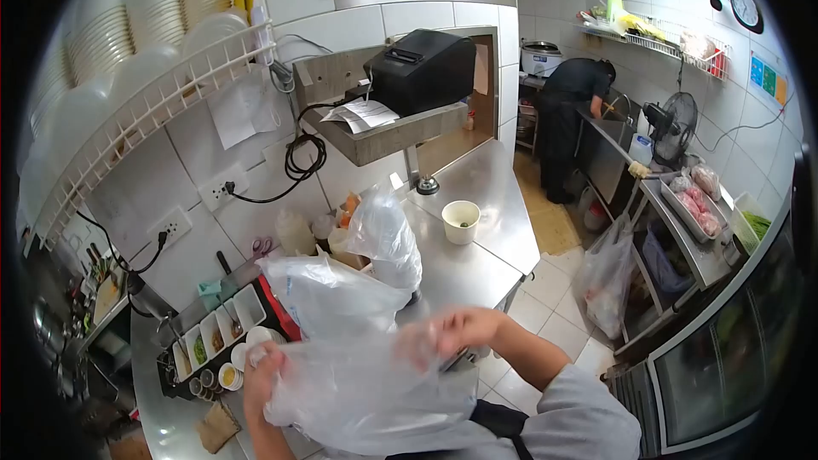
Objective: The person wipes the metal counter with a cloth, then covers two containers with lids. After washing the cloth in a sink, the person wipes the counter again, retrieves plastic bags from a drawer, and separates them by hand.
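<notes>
A clear plastic bag [366, 392] is spread between my two hands, low in the view. My left hand [264, 370] is closed on the bag's left edge. At the bag's upper right, my right hand [452, 332] is blurred, its fingers bent at the plastic; whether they grip it is unclear. Just beyond stand a filled white plastic bag [332, 298] and a taller filled bag [383, 238] on the steel counter [443, 277]. Farther back on the counter is a white paper cup [461, 221] with something green inside.
A topping rack [217, 336] and small sauce cups [228, 376] sit to the left. A black printer [422, 72] rests on a wall shelf, near a counter bell [427, 185]. A person [567, 111] bends over a sink at the back. A fridge [716, 375] stands right.
</notes>
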The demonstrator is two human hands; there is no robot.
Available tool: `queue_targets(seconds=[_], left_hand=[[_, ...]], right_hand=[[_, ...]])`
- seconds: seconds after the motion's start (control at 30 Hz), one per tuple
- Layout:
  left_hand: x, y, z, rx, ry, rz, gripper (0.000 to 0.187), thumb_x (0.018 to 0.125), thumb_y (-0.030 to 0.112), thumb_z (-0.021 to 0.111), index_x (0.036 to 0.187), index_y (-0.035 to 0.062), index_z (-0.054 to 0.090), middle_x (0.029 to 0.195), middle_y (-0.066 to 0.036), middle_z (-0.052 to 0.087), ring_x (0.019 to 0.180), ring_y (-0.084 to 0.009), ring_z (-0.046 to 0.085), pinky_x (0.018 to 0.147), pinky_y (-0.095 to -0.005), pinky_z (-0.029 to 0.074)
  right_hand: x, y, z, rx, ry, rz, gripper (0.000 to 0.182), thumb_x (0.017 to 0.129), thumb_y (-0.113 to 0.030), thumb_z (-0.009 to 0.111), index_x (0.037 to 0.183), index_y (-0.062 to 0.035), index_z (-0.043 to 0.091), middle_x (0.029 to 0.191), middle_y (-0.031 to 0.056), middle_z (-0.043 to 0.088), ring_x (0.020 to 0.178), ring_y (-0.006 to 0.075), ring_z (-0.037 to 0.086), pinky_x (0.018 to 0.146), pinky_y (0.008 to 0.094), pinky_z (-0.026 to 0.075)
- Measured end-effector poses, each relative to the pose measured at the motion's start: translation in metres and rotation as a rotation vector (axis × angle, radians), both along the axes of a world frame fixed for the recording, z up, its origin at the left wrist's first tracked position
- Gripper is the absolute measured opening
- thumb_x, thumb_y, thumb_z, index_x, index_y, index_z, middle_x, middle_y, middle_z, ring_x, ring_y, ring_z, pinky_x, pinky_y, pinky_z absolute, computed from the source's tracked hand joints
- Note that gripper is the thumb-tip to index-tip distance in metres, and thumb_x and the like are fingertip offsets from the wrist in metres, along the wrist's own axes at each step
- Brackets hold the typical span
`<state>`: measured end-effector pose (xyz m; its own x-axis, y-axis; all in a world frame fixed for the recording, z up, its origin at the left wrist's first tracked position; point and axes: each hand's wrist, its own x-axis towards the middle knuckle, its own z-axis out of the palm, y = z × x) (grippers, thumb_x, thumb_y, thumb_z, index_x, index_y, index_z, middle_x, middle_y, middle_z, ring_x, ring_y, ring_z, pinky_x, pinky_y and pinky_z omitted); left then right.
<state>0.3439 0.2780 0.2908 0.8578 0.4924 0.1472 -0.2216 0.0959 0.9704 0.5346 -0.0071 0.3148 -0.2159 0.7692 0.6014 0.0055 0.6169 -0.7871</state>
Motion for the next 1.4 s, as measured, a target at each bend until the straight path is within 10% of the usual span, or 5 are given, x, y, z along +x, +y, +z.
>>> queue_targets(seconds=[0.5, 0.83, 0.93, 1.13, 1.4], left_hand=[[0.114, 0.149, -0.162, 0.349, 0.690, 0.041, 0.027, 0.084, 0.024, 0.044, 0.096, 0.0018, 0.054, 0.078, -0.009, 0.056, 0.064, -0.0222, 0.054, 0.054, -0.0358, 0.045], [0.062, 0.037, -0.177, 0.046, 0.538, 0.412, 0.052, 0.085, 0.038, 0.055, 0.105, -0.0097, 0.053, 0.097, -0.017, 0.060, 0.080, -0.0228, 0.058, 0.070, -0.0333, 0.046], [0.055, 0.035, -0.168, 0.148, 0.332, 0.367, 0.053, 0.086, 0.035, 0.055, 0.114, -0.0096, 0.049, 0.110, -0.019, 0.056, 0.095, -0.0238, 0.055, 0.082, -0.0324, 0.043], [0.058, -0.014, -0.147, 0.308, 0.347, 0.450, 0.045, 0.086, 0.024, 0.059, 0.119, -0.0055, 0.050, 0.119, -0.016, 0.054, 0.107, -0.0234, 0.051, 0.093, -0.0316, 0.038], [0.055, -0.037, -0.094, 0.622, 0.124, 0.433, 0.070, 0.075, 0.021, 0.072, 0.133, 0.0028, 0.037, 0.115, -0.016, 0.058, 0.104, -0.0242, 0.056, 0.090, -0.0323, 0.041]], right_hand=[[0.043, 0.111, -0.143, -0.412, 1.659, -0.557, 0.008, 0.088, -0.009, 0.051, 0.094, -0.0122, 0.055, 0.077, -0.0014, 0.059, 0.061, 0.0084, 0.056, 0.058, 0.0210, 0.047], [0.096, 0.169, -0.304, -0.043, -0.325, -1.634, 0.026, 0.080, -0.012, 0.055, 0.100, 0.0029, 0.062, 0.080, 0.0123, 0.064, 0.074, 0.0238, 0.063, 0.068, 0.0370, 0.051], [0.059, 0.119, -0.218, -0.284, 0.753, -1.118, 0.028, 0.082, -0.014, 0.055, 0.105, 0.0016, 0.059, 0.087, 0.0132, 0.063, 0.085, 0.0288, 0.061, 0.078, 0.0364, 0.047], [0.052, 0.135, -0.228, -0.538, -0.740, -1.227, 0.031, 0.083, -0.031, 0.060, 0.099, -0.0040, 0.062, 0.080, 0.0121, 0.063, 0.080, 0.0296, 0.059, 0.078, 0.0366, 0.046], [0.015, 0.128, -0.171, -0.071, 0.239, -1.198, 0.045, 0.082, -0.028, 0.064, 0.115, -0.0016, 0.051, 0.107, 0.0129, 0.059, 0.095, 0.0214, 0.057, 0.082, 0.0331, 0.044]])
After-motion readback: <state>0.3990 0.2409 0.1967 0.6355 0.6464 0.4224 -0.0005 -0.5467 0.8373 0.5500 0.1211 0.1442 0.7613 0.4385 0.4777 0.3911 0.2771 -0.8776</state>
